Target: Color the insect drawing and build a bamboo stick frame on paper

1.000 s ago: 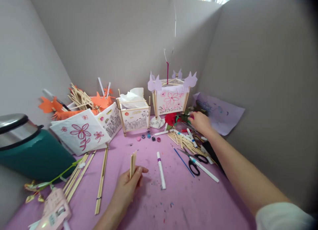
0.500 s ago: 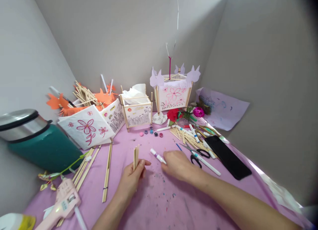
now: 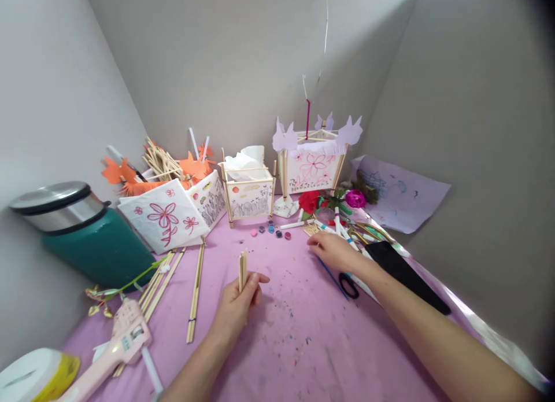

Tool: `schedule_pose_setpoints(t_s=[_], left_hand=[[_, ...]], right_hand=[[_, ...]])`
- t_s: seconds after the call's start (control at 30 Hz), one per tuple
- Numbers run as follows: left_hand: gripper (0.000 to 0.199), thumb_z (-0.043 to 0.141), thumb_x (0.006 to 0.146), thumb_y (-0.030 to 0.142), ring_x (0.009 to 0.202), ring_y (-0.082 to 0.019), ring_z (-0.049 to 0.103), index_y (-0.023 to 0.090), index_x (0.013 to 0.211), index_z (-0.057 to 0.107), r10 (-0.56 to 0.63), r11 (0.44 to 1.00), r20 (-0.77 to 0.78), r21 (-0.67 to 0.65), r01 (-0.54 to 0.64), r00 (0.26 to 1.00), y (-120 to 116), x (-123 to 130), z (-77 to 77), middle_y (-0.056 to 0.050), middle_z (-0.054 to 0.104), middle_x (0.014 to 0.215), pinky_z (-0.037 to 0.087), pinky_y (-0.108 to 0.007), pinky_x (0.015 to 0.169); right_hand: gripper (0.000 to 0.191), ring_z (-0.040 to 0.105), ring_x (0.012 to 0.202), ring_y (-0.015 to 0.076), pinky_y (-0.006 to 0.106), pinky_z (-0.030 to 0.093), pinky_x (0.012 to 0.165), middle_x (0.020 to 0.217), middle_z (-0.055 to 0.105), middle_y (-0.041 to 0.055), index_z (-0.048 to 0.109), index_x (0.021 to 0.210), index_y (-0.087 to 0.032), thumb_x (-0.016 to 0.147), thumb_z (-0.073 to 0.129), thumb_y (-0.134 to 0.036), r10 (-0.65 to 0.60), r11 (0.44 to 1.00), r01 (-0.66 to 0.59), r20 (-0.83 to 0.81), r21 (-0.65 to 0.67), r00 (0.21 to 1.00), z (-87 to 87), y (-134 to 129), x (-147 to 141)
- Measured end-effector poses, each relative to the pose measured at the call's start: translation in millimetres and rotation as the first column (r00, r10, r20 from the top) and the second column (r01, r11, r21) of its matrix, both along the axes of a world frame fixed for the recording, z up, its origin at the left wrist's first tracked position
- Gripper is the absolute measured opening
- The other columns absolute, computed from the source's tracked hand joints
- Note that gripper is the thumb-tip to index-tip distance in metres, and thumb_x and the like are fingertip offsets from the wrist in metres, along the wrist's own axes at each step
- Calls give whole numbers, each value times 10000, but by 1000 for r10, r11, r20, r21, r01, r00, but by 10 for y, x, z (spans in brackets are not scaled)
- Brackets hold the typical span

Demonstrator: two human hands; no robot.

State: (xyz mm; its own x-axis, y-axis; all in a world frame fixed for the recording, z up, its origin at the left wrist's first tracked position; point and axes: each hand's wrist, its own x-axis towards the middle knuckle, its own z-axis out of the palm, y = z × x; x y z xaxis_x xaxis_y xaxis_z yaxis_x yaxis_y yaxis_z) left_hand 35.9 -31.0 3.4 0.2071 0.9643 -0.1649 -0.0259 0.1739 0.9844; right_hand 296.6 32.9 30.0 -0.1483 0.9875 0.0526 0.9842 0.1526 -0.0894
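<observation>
My left hand (image 3: 240,302) is closed around a small upright bundle of short wooden sticks (image 3: 243,270), with the index finger stretched to the right. Over on the right, my right hand (image 3: 333,250) is palm down above the near side of the craft pile. Its fingers are loosely curved, and nothing shows in them. Under and behind it lie wooden sticks (image 3: 310,229) and white markers (image 3: 337,218). Near its wrist are scissors (image 3: 348,286), partly covered by the forearm, and a thin blue paintbrush (image 3: 330,275).
Paper lanterns on stick frames (image 3: 250,201) stand along the back, one with purple paper cutouts (image 3: 349,130). A green tumbler (image 3: 95,246), a pink glue gun (image 3: 125,341) and paired sticks (image 3: 196,292) are at left. Small paint pots (image 3: 271,229) sit mid-table; a black phone (image 3: 410,277) lies right.
My right hand has moved away and to the right, from mid-table to the pile. The purple-banded marker no longer shows in it. My left hand still holds the sticks. The view has shifted slightly left.
</observation>
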Motion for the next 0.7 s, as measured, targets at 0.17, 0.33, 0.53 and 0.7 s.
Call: schedule_pose_setpoints(t_s=[0.17,0.33,0.53,0.7], left_hand=[[444,559,779,559,418,-57,298,137,897,631,23,999,18,25,-23,1000,-5,-9,15,60,421,559,203,-198,407],[410,641,730,513,455,-75,330,133,882,638,45,998,-50,56,-42,998,5,-30,-6,69,386,530,238,-197,429],[382,634,747,492,471,-79,314,130,869,642,44,996,-29,77,-41,999,22,-42,-35,74,344,515,232,-199,443],[395,623,757,500,456,-72,310,122,868,641,52,996,-23,69,-51,998,32,-56,-45,73,357,513,232,-196,432]], right_hand=[[287,569,1010,212,285,371,890,1035,651,156,658,1008,-95,880,403,-128,44,999,-44,10,2,999,-224,157,-61],[296,523,1073,200,287,335,947,1109,621,136,633,1064,-112,875,405,-108,84,996,-85,25,41,996,-247,321,-77],[301,522,1033,230,313,361,886,1065,606,155,624,1067,-109,909,372,-153,34,993,-39,51,111,998,-186,524,-225],[273,470,1099,253,327,338,896,1119,594,148,634,1044,-147,898,403,-151,43,992,-52,82,119,996,-111,731,-332]])
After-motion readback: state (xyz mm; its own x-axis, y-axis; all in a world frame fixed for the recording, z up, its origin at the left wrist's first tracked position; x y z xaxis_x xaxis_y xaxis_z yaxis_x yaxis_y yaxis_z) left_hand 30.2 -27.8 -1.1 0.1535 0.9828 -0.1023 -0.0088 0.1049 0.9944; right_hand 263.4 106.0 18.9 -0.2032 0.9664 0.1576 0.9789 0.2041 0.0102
